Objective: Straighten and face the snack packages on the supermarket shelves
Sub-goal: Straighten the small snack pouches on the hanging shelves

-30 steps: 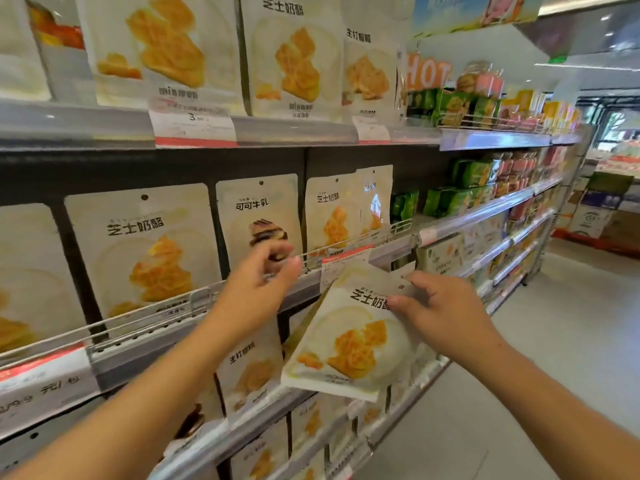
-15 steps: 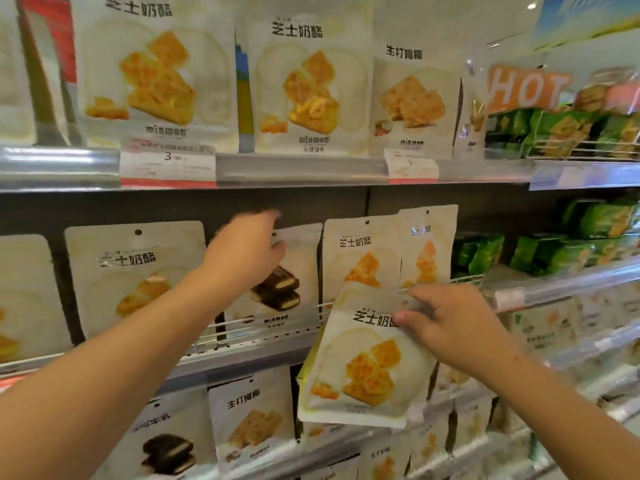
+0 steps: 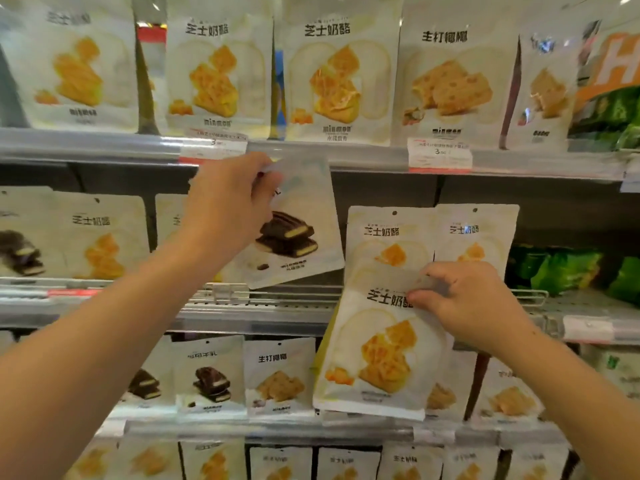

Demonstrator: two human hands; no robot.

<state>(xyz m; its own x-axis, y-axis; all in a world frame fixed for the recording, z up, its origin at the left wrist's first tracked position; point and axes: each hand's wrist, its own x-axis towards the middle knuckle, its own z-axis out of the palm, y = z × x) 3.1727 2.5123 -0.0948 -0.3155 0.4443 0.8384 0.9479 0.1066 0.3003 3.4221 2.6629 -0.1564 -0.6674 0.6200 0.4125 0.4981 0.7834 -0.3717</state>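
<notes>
Since half a second ago, the left hand [image 3: 230,199] has lifted the chocolate-sandwich package [image 3: 294,230] off the middle shelf's wire rail [image 3: 277,294]; it was standing behind that rail and now hangs above it, raised toward the price strip [image 3: 213,148] of the shelf above. The right hand [image 3: 464,303] and its cheese package [image 3: 381,344] remain at about the same spot.

In the head view, the left grip is closed, fingers curled round the chocolate package's top left corner. That package faces outward, its long axis tilted with the top leaning left, the bottom edge slanting clear of the rail. Behind and beside it stand other packs: a cheese pack [image 3: 100,237] to the left, and two upright cheese packs [image 3: 391,233] to the right, just beside its right edge.

The right grip pinches the cheese package near its printed title, thumb on the front. This package hangs in front of the middle shelf's edge, face outward, long axis nearly upright and leaning slightly, its top overlapping the two upright packs and its bottom covering packs on the lower shelf [image 3: 277,427]. Green packs [image 3: 561,268] lie further right.
</notes>
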